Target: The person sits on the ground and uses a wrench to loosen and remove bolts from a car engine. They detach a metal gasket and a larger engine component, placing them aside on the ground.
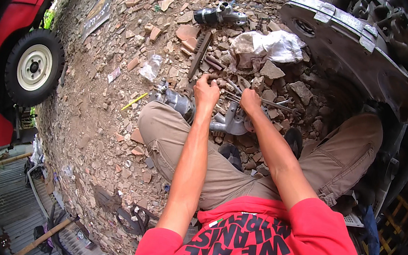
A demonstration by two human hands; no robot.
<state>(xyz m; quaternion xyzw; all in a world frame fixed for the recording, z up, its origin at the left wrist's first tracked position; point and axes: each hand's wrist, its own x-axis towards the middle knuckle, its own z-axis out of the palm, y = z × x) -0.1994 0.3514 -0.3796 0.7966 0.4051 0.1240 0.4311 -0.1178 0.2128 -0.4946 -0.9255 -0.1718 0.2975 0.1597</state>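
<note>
My left hand (pixel 206 91) has its fingers curled, holding something small that I cannot make out. My right hand (pixel 250 100) is closed around a slim metal tool among several metal rods or wrenches (pixel 278 105). Just below my right hand is a silver metal housing (pixel 225 127) with a pipe-like arm, between my legs. Another metal assembly (pixel 176 102) with a cylinder sits left of it, beside my left knee. A long dark brush or bar (pixel 200 54) and short dark cylindrical pieces (pixel 215 62) lie just above my left hand.
A dark cylindrical part (pixel 216 15) and a white rag (pixel 269 44) lie on the rubble ground (pixel 93 130). A large metal engine casing (pixel 338 52) is at right. A red vehicle with a wheel (pixel 35 65) stands left. A thin yellow stick (pixel 135 101) lies near my left knee.
</note>
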